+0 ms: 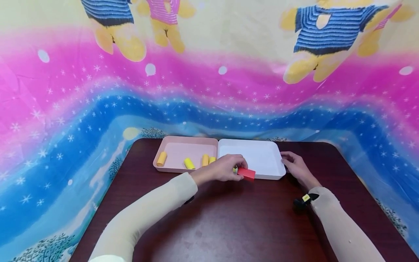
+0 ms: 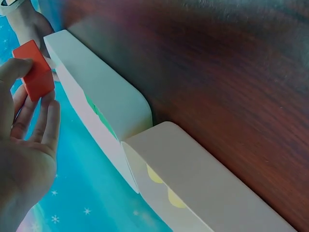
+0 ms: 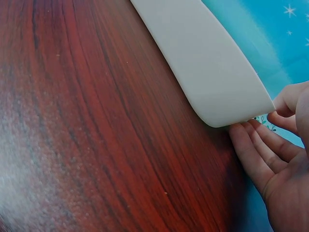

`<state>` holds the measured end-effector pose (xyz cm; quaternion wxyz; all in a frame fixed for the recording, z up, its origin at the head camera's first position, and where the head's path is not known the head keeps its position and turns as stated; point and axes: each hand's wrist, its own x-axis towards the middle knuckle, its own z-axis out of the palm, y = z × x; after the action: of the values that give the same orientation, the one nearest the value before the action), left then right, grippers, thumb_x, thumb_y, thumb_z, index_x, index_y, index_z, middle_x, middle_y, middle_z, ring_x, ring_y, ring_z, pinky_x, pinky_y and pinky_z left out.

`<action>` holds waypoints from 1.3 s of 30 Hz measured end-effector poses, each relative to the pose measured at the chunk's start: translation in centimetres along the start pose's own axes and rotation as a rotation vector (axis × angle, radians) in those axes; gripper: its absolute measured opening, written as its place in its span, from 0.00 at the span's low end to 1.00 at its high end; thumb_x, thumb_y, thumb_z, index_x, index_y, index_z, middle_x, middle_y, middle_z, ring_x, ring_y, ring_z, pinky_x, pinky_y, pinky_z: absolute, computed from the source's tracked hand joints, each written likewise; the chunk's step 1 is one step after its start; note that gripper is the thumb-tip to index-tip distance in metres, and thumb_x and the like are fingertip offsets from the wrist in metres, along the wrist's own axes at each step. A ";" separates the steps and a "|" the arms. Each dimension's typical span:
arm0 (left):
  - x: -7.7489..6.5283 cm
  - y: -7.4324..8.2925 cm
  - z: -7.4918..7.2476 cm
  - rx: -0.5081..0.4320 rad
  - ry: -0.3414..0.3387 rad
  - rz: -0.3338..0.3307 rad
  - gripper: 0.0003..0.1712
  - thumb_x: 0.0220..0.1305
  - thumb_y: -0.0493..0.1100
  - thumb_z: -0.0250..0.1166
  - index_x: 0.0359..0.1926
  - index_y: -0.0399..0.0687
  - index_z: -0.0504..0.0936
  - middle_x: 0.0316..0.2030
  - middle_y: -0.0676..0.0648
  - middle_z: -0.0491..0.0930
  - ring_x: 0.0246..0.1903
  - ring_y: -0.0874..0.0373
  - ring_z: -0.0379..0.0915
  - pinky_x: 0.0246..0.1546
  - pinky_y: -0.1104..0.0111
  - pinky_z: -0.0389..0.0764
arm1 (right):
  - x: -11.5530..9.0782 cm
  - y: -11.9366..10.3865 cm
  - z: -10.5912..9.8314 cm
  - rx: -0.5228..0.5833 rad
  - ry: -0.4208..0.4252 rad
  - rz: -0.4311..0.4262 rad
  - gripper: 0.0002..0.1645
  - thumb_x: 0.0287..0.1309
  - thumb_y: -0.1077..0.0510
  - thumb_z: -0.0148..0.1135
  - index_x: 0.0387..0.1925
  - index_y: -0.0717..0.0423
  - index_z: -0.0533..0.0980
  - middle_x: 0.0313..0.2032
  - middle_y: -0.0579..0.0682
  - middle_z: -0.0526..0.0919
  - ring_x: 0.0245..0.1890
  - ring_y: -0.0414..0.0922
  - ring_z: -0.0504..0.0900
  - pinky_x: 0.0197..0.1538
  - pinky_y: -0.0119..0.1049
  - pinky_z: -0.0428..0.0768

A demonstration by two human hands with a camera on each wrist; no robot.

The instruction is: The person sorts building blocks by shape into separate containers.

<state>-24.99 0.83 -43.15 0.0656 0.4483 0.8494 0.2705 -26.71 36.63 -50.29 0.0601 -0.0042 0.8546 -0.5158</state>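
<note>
My left hand (image 1: 229, 167) pinches a red block (image 1: 247, 174) between thumb and fingers, above the front edge of the white tray (image 1: 262, 158). In the left wrist view the red block (image 2: 36, 72) shows between the thumb and fingertips, apart from the tray wall. My right hand (image 1: 296, 168) holds the white tray at its right side; in the right wrist view its fingers (image 3: 251, 145) touch the outer wall and the thumb is at the rim. A green piece (image 2: 99, 116) shows inside the white tray, mostly hidden.
A pink tray (image 1: 183, 145) adjoins the white one on the left. Several yellow and orange-yellow cylinders (image 1: 162, 159) lie in it, some partly behind the left hand. Both trays stand at the back of a dark wooden table (image 1: 216, 222), before a patterned cloth (image 1: 209, 91).
</note>
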 end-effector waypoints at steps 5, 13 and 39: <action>0.8 -0.3 0.0 0.032 0.026 -0.007 0.19 0.64 0.45 0.78 0.53 0.50 0.84 0.48 0.54 0.83 0.47 0.63 0.78 0.53 0.77 0.77 | -0.1 0.1 0.0 -0.005 -0.002 -0.007 0.31 0.85 0.56 0.47 0.79 0.64 0.60 0.68 0.70 0.70 0.62 0.63 0.76 0.48 0.36 0.87; 2.0 -0.8 -0.1 0.026 0.084 -0.039 0.19 0.64 0.47 0.78 0.54 0.51 0.84 0.46 0.57 0.82 0.47 0.62 0.79 0.51 0.76 0.77 | 0.1 0.0 0.0 -0.019 0.002 -0.009 0.31 0.85 0.54 0.47 0.79 0.62 0.60 0.69 0.69 0.70 0.63 0.62 0.76 0.51 0.38 0.86; 4.9 -2.0 2.6 -0.070 0.095 -0.162 0.22 0.60 0.49 0.81 0.53 0.55 0.84 0.45 0.59 0.81 0.45 0.64 0.76 0.47 0.77 0.79 | 0.1 -0.2 0.0 -0.017 0.004 0.008 0.31 0.85 0.55 0.46 0.80 0.62 0.60 0.69 0.69 0.69 0.64 0.63 0.75 0.55 0.45 0.87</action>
<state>-28.41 4.81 -45.76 0.0624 0.3622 0.8752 0.3146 -26.80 36.52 -50.15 0.0602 -0.0002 0.8592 -0.5081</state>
